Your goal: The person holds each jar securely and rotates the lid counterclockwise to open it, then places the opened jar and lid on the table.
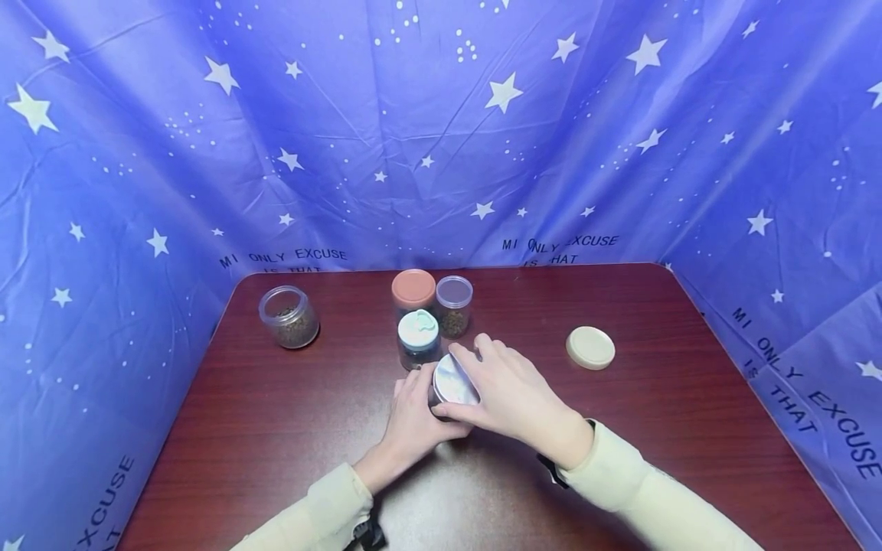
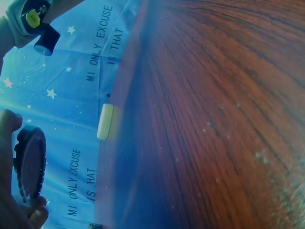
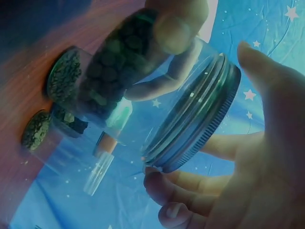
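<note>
Tilted jar (image 3: 116,62) between left hand (image 1: 416,417) and right hand (image 1: 513,390)
Head: left fingers wrap the jar; right fingers span its lid (image 1: 453,380). Left wrist: fingers bracket a dark round end. Right wrist: the jar's long axis points toward the right palm, fingers half-curled round the lid.

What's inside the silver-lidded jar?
In the right wrist view, the clear silver-lidded jar shows dark, rounded pieces inside. The left hand covers part of it, hiding whatever lies behind.
</note>
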`<state>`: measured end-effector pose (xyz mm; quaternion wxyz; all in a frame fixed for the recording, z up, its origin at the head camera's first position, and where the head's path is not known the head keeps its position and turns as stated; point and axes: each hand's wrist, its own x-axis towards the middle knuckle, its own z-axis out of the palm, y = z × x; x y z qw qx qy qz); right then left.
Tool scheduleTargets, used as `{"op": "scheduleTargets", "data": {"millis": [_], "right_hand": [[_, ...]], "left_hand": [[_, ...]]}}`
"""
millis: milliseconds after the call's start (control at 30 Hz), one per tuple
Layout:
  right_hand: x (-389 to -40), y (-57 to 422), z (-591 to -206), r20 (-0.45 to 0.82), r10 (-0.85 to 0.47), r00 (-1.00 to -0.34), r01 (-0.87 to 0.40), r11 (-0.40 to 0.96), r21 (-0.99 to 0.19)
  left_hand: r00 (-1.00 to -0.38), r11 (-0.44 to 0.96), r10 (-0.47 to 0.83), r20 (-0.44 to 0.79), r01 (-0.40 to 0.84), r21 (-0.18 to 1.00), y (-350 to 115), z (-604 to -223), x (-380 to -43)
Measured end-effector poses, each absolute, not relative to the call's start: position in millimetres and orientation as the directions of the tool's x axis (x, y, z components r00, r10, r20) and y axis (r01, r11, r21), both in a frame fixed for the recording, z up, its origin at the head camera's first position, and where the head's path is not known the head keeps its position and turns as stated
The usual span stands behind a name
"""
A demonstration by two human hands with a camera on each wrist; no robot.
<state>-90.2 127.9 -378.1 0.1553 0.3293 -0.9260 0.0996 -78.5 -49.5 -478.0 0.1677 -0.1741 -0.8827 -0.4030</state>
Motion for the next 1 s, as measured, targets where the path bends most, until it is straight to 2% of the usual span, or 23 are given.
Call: {"op": "scheduleTargets", "data": {"millis": [333, 1000], "right_hand": [[-93, 121, -375, 0.282, -0.589, -0.757, -0.634, 0.767, -0.100], [-103, 125, -382, 0.355, -0.672, -0.650, -0.741, 0.663, -0.103]], "left_hand": [[-0.908, 0.594, 0.161, 0.387, 0.403, 0.696, -49, -478, -77], [-0.906, 0.579, 0.161, 0.392, 0.408, 0.705, -50, -481, -82]]}}
